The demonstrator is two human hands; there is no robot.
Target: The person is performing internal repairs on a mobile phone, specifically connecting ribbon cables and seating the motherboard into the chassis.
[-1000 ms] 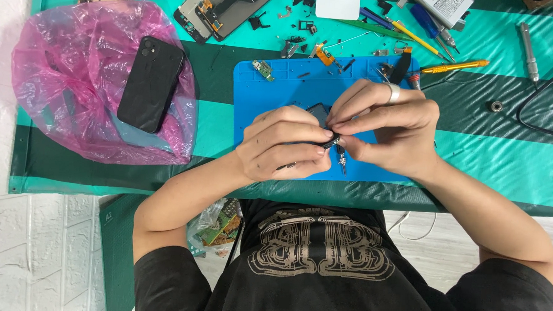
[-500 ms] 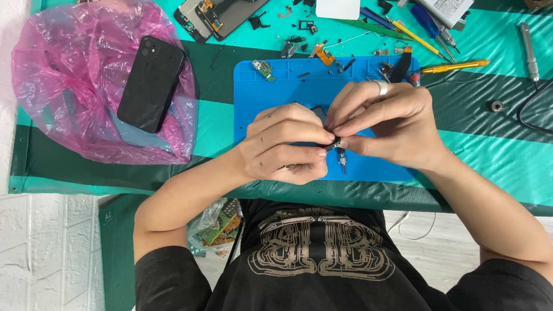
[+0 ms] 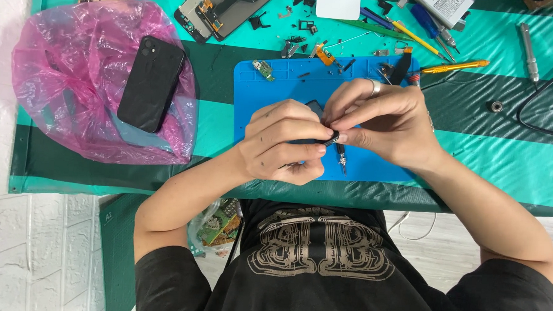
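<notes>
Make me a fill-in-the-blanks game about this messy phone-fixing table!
1. The black phone lies on a crumpled ____ plastic bag.
2. The left hand and right hand meet over a ____ mat.
3. The right hand wears a ____ on one finger.

Missing words: pink; blue; ring

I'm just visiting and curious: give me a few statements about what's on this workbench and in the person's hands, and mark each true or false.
1. Both hands meet over the blue mat. True.
2. The black phone lies on a yellow cloth. False: it lies on a pink plastic bag.
3. The right hand wears a ring. True.
4. The left hand rests flat on the table, holding nothing. False: its fingers pinch a small dark part together with the right hand.
5. A yellow-handled tool lies beyond the mat. True.
</notes>
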